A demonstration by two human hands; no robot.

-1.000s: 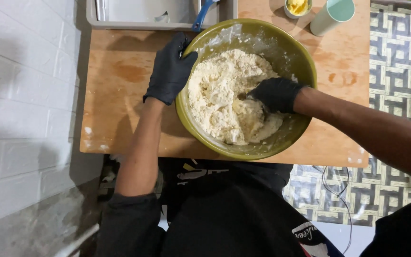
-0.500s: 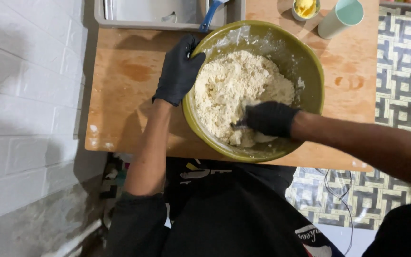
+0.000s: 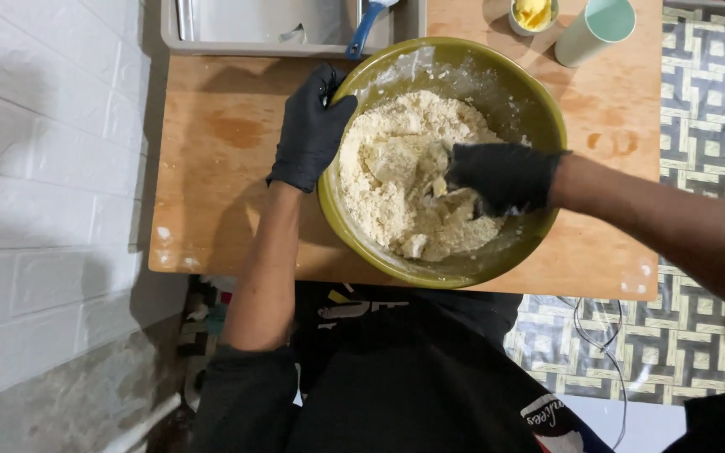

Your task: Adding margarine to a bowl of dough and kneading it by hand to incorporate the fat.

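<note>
Fingers of right hand [image 3: 503,176], black-gloved, curled and sunk into dough [image 3: 404,172], closed around a clump of it. Left hand [image 3: 310,130], also gloved, clamped over rim of green bowl [image 3: 463,273] on its left side, fingers wrapped shut on the edge. Bowl seated near front edge of wooden table [image 3: 211,168], slightly right of centre. Dough judged soft, crumbly, dry and light; sticks to bowl wall in smears. Bowl judged rigid and smooth; best held at rim. Grey tray [image 3: 253,38] with blue-handled utensil [image 3: 367,25] at back edge. Small yellow cup [image 3: 533,13] and pale green cup [image 3: 593,29] toward back right corner, clear of both hands.
</note>
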